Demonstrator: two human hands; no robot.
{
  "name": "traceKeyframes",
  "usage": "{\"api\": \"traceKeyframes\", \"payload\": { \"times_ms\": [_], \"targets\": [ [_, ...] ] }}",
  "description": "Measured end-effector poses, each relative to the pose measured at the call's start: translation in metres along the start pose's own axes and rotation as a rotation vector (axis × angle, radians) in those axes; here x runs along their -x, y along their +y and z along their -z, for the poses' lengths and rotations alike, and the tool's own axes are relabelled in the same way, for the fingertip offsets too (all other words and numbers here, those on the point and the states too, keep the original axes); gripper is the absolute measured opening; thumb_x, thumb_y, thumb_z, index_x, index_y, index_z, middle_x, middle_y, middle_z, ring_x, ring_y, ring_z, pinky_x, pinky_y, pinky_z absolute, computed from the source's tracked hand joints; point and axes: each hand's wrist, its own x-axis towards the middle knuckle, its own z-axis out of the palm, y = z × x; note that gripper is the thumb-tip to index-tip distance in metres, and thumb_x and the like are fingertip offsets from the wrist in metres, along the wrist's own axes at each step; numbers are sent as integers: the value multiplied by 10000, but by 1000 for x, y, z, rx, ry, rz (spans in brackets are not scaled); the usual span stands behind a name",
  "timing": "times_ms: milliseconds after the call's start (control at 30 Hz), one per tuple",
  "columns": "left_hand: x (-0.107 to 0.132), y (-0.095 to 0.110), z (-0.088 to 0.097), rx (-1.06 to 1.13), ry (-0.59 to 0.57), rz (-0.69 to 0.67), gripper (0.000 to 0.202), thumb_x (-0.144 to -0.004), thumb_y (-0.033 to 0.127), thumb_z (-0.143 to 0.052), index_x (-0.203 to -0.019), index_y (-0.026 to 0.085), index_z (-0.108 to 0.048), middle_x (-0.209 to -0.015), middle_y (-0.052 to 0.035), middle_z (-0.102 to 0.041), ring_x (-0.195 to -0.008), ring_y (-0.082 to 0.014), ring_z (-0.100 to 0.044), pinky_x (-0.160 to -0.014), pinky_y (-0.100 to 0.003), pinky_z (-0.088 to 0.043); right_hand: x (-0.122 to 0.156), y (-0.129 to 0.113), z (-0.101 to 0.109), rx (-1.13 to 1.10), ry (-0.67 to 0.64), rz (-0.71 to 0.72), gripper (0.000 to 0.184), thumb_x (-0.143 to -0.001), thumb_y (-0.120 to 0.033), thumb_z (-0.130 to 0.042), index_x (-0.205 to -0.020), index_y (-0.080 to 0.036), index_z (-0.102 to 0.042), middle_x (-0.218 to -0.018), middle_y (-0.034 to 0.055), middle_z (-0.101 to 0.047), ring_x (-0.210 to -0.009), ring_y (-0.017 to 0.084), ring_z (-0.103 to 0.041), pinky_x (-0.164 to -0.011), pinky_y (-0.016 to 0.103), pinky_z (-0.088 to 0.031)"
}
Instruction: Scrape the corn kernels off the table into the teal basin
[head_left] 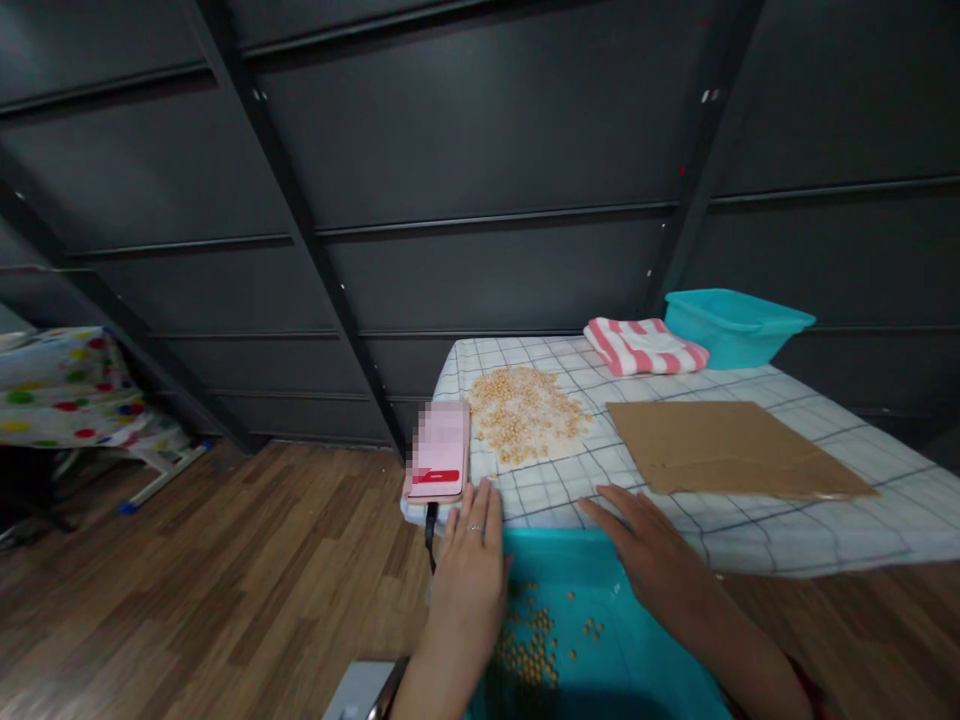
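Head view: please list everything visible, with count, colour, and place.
Wall: one, grey, background
Floor: one, brown, below
Dotted cloth: one, white, far left
Checked tablecloth: one, white, centre to right
Phone: one, pink, tablecloth's left edge
Cable: one, black, by phone
Bean pile: one, yellow-white, right of phone
Towel: one, red-white, tablecloth's back edge
Cardboard: one, brown, right of pile
Tubs: two, turquoise, right of towel; bottom centre
Loose beans: many, yellow, inside nearer tub
Unclear object: one, grey, bottom left
Left hand: one, silver ring, near phone
Right hand: one, bare, by nearer tub
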Motion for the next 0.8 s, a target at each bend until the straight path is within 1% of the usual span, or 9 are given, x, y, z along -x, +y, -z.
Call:
{"api": "traceKeyframes", "payload": {
  "times_ms": [67,167,333,467,567,633,733,767,800],
  "targets": [
    [-8,-3,1,53,17,8,525,-794,62,-424,-1314,133,-429,-1350,-155,-502,-1273,-262,-410,-996,-464,-437,-2,0,2,20,4,22,516,-759,14,-302,-1145,-169,-591,-1108,126,-635,-1062,237,-572,-844,450,-509],
    [-14,-4,1,86,32,7,454,-791,40,-432,-1230,119,-518,-1303,-145,-552,-1232,-224,-467,-996,-400,-447,-8,-4,3,26,-1,58,439,-811,-39,-320,-1135,-153,-592,-1101,139,-639,-1069,256,-569,-855,469,-502],
    [-11,-1,-6,36,81,12,490,-767,-16,-398,-1234,88,-500,-1290,-146,-566,-1210,-206,-491,-969,-347,-471,-17,-11,-3,5,-15,128,408,-817,-48,-364,-1157,-144,-568,-1135,135,-632,-1082,238,-570,-897,447,-493],
    [-11,0,-12,1,106,13,517,-757,-29,-392,-1254,85,-478,-1302,-160,-555,-1222,-216,-482,-974,-359,-466,-16,-6,-8,-9,-14,191,423,-824,-19,-345,-1178,-131,-548,-1162,123,-627,-1102,210,-563,-894,379,-508],
    [-9,3,-12,-1,115,30,489,-777,1,-411,-1254,88,-480,-1286,-174,-568,-1209,-232,-499,-970,-382,-466,-14,-2,-6,-6,-11,199,447,-826,-3,-336,-1218,-119,-516,-1209,126,-602,-1139,204,-538,-924,373,-492],
    [-2,7,-11,-1,122,46,521,-770,31,-464,-1284,113,-450,-1305,-174,-552,-1222,-258,-484,-969,-416,-463,-11,-4,0,0,-6,185,451,-828,-12,-345,-1239,-114,-499,-1223,137,-590,-1160,218,-521,-933,395,-485],
    [16,16,-8,-1,147,106,798,-672,120,-648,-1384,123,-289,-1443,-230,-353,-1321,-372,-295,-978,-519,-430,-1,-14,10,-43,-48,206,485,-825,-55,-390,-1290,-170,-465,-1297,108,-539,-1234,243,-444,-949,435,-469],
    [22,18,-8,3,155,107,870,-651,119,-666,-1406,135,-233,-1455,-229,-330,-1332,-384,-254,-979,-539,-422,3,-18,12,-63,-79,218,503,-821,-63,-402,-1301,-200,-457,-1327,84,-515,-1257,242,-415,-959,435,-460],
    [27,20,-9,3,169,120,911,-652,95,-651,-1424,138,-168,-1459,-228,-322,-1340,-384,-222,-984,-541,-417,7,-20,14,-49,-60,207,504,-820,-58,-399,-1297,-208,-462,-1322,79,-520,-1261,239,-410,-959,434,-458]
  ]
}}
